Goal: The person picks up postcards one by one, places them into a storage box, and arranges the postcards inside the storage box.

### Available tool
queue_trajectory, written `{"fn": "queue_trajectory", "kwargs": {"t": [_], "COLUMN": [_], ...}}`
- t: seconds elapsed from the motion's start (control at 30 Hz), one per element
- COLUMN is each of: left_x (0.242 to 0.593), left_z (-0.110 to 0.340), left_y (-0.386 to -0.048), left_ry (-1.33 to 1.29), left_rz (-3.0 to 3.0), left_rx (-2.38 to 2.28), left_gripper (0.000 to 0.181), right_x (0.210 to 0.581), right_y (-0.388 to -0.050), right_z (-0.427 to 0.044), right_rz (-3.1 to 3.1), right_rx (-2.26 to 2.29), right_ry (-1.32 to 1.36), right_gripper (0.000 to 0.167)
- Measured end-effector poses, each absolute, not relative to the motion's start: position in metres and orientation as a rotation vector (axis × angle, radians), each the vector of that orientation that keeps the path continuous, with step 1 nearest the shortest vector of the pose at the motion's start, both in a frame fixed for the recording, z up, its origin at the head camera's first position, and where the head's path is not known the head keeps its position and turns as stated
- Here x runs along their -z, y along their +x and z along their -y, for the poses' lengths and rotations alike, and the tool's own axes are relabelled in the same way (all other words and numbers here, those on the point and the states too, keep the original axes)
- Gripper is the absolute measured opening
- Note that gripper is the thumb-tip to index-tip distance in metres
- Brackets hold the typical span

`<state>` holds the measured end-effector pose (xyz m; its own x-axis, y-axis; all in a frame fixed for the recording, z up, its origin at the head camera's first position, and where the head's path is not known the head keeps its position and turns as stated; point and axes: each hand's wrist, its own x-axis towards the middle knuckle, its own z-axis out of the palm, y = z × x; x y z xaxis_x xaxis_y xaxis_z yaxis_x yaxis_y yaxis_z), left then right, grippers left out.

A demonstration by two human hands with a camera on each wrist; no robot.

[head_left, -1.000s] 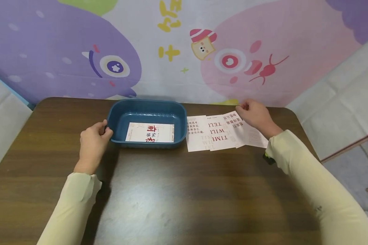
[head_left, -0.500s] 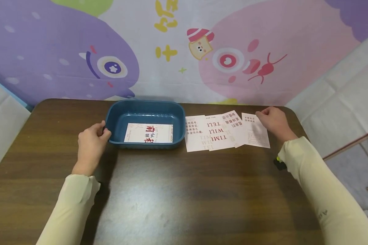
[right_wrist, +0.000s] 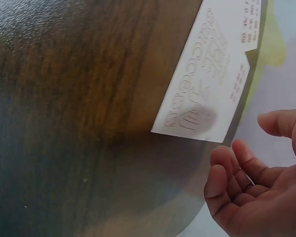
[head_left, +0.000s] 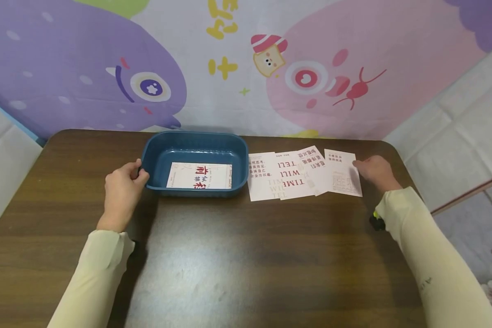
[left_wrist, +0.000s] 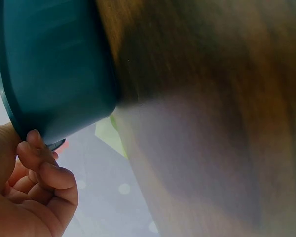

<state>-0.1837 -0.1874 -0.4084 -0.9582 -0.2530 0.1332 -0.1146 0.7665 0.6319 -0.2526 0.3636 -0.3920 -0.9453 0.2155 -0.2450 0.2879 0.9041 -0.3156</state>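
Observation:
My left hand point(head_left: 120, 196) pinches the left rim of a blue container point(head_left: 197, 193). In the left wrist view, the thumb and fingers of that hand point(left_wrist: 42, 190) meet at the edge of the container point(left_wrist: 54, 64). Inside lies a white card point(head_left: 180, 176) with red and dark print. Several printed cards point(head_left: 262, 184) overlap in a row right of the container. The rightmost card point(head_left: 344, 175) has my right hand point(head_left: 379, 173) at its right edge. In the right wrist view, this hand point(right_wrist: 261, 185) holds nothing, its thumb apart from loosely bent fingers, near the card point(right_wrist: 202, 98).
Everything stands near the back of a dark wooden table point(head_left: 229, 255). Behind it hangs a cloth point(head_left: 225, 105) with purple and pink cartoon figures. White panels flank the table on both sides.
My right hand has moved right, from the middle of the card row to beyond its right end, uncovering the rightmost card, and let go. My left hand has stayed on the container.

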Motion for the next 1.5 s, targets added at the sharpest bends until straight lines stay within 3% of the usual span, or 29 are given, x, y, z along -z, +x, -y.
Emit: {"fn": "queue_trajectory", "kwargs": {"t": [0.17,0.4,1.13,1.5], "left_x": [0.407,0.408,0.408,0.407], "left_z": [0.187,0.186,0.182,0.184], "left_y": [-0.185,-0.184,-0.182,-0.182], "left_ry": [0.296,0.285,0.29,0.285], "left_rz": [2.752,2.748,2.747,2.746], "left_rx": [0.96,0.955,0.959,0.954], "left_gripper": [0.035,0.032,0.034,0.034], "right_x": [0.397,0.407,0.412,0.412], "right_y": [-0.252,-0.25,-0.247,-0.251], "right_z": [-0.367,-0.367,-0.356,-0.352], "right_rz": [-2.767,-2.684,-2.709,-2.665], "right_rx": [0.522,0.584,0.56,0.6], "right_ry": [0.424,0.525,0.589,0.685], "right_gripper": [0.064,0.047,0.067,0.067]}}
